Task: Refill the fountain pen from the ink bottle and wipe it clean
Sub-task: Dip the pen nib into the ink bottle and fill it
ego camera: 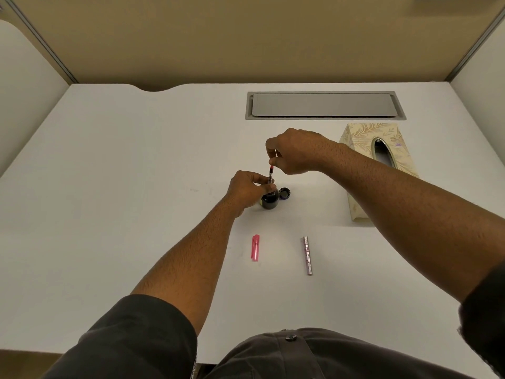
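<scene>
From the head view, the pen (271, 175) stands upright with its tip down in the open ink bottle (270, 199) on the table (109, 187). It looks slim, light and stiff, likely slick where inky, so I'd hold it low by the grip and turn only the top end. The left hand (246, 191) pinches its lower part at the bottle mouth; the right hand (296, 151) pinches the top. It is thin, clear-bodied, with a red band. The bottle is small, dark and round.

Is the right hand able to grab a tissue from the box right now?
Probably not yet. The right hand is busy pinching the top of the pen over the ink bottle. The tissue box sits close beside that arm, nothing blocking it.
</scene>
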`<act>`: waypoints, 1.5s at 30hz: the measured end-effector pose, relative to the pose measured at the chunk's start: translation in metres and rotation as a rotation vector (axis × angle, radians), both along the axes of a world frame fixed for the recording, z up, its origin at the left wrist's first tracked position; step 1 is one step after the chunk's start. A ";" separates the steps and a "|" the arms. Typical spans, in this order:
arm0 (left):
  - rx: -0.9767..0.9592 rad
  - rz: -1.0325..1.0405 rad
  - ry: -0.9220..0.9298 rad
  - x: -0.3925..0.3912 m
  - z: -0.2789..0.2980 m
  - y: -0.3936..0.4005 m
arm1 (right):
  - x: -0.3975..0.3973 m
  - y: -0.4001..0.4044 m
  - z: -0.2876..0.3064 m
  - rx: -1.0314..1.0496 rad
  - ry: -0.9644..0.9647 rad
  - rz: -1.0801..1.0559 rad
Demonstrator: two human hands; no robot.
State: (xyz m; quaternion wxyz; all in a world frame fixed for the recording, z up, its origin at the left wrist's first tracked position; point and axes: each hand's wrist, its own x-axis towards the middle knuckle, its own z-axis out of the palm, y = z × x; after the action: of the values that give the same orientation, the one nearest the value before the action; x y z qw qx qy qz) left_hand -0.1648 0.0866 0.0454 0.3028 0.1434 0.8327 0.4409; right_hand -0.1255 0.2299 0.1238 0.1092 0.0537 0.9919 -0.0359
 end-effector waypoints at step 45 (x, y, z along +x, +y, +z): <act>-0.005 -0.008 0.002 0.002 0.002 0.000 | -0.001 -0.005 -0.001 -0.034 0.007 -0.030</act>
State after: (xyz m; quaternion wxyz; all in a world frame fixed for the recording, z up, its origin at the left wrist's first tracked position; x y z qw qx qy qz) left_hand -0.1630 0.0868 0.0478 0.3041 0.1463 0.8336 0.4373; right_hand -0.1262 0.2246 0.1228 0.1060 0.0668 0.9906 -0.0548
